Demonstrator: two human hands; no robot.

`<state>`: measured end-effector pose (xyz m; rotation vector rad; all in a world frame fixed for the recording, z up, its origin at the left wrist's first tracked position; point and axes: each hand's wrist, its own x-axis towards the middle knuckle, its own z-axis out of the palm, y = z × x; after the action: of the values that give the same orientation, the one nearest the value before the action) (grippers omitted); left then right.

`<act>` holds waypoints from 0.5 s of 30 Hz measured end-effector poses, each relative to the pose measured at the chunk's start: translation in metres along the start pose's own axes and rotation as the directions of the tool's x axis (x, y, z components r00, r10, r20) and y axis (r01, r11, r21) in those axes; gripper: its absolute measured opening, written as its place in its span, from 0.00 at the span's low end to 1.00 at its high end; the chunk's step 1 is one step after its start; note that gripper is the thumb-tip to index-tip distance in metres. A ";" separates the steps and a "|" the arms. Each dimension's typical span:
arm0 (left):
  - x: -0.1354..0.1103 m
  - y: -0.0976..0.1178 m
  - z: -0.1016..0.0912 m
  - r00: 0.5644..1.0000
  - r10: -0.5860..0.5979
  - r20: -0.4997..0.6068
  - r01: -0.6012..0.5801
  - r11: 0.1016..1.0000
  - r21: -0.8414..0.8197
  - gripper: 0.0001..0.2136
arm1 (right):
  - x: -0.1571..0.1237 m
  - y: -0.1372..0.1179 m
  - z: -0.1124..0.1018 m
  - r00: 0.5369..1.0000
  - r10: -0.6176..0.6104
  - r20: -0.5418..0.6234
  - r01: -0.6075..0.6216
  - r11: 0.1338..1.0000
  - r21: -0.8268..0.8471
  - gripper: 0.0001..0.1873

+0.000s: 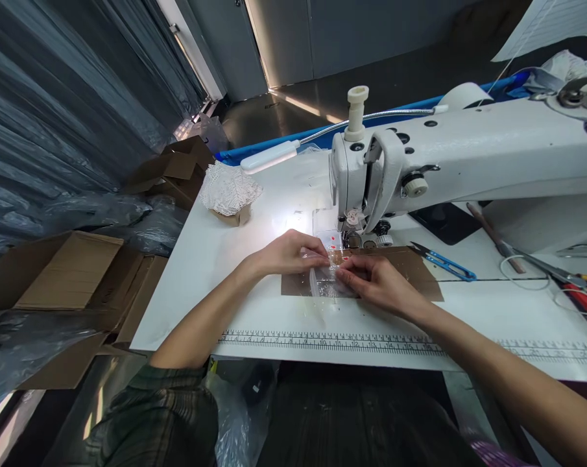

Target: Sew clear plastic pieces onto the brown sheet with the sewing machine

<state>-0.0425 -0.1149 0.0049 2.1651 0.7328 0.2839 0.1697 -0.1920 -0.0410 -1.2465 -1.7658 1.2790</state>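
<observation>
Cardboard boxes (69,272) are stacked on the floor at the far left, beside dark plastic sheeting. Farther right, a bundle of white lace (229,188) is set on a small cardboard piece at the back left of the white tabletop (200,259). A printed ruler strip (322,342) is seen along the tabletop's near edge.

The left hand (288,253) is laid on the tabletop with its fingers (317,250) curled and pressed down on the left edge of a clear plastic piece (328,272) bearing small red marks. This clear plastic piece is placed on a brown patch (410,266) on the tabletop, just in front of the needle area of the white sewing machine (468,149). The right hand (381,282) is set against the piece's right side, with its fingers (349,267) pinched on the plastic near the red marks.

Behind the hands, a white gooseneck lamp (268,157) is fixed by the machine head. Right of the hands, blue thread snips (443,261) are lying on the tabletop, well apart from the plastic, and scissors (541,266) are seen near the right edge.
</observation>
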 end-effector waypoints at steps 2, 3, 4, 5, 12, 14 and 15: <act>-0.001 -0.002 -0.005 0.997 -0.083 0.003 0.082 0.992 -0.094 0.10 | 0.000 0.002 0.001 0.991 0.111 0.075 -0.123 0.975 0.186 0.17; 0.001 -0.003 -0.007 0.994 -0.112 0.012 0.112 0.988 -0.108 0.11 | 0.000 0.003 0.001 0.981 0.158 0.108 -0.178 0.961 0.210 0.17; 0.004 -0.004 -0.007 0.991 -0.128 0.024 0.130 0.988 -0.086 0.12 | 0.001 0.003 0.001 0.973 0.197 0.116 -0.215 0.962 0.167 0.16; 0.010 -0.006 -0.007 0.991 -0.133 0.028 0.134 0.991 -0.027 0.11 | 0.002 0.002 0.001 0.971 0.224 0.086 -0.230 0.971 0.060 0.15; 0.065 -0.020 -0.009 0.998 -0.066 0.021 0.045 0.848 0.529 0.08 | 0.003 -0.002 0.007 0.983 -0.086 -0.164 -0.077 0.615 -0.785 0.14; 0.067 -0.023 -0.009 0.999 -0.012 -0.044 0.036 0.800 0.599 0.11 | 0.001 0.002 0.009 0.983 -0.114 -0.142 -0.052 0.574 -0.817 0.16; 0.063 -0.024 -0.008 0.994 0.036 -0.102 0.039 0.763 0.645 0.11 | 0.001 0.003 0.009 0.984 -0.110 -0.139 -0.052 0.570 -0.820 0.17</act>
<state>-0.0049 -0.0601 -0.0112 2.8235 1.0041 0.1557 0.1626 -0.1943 -0.0471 -1.7260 -2.3196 0.2061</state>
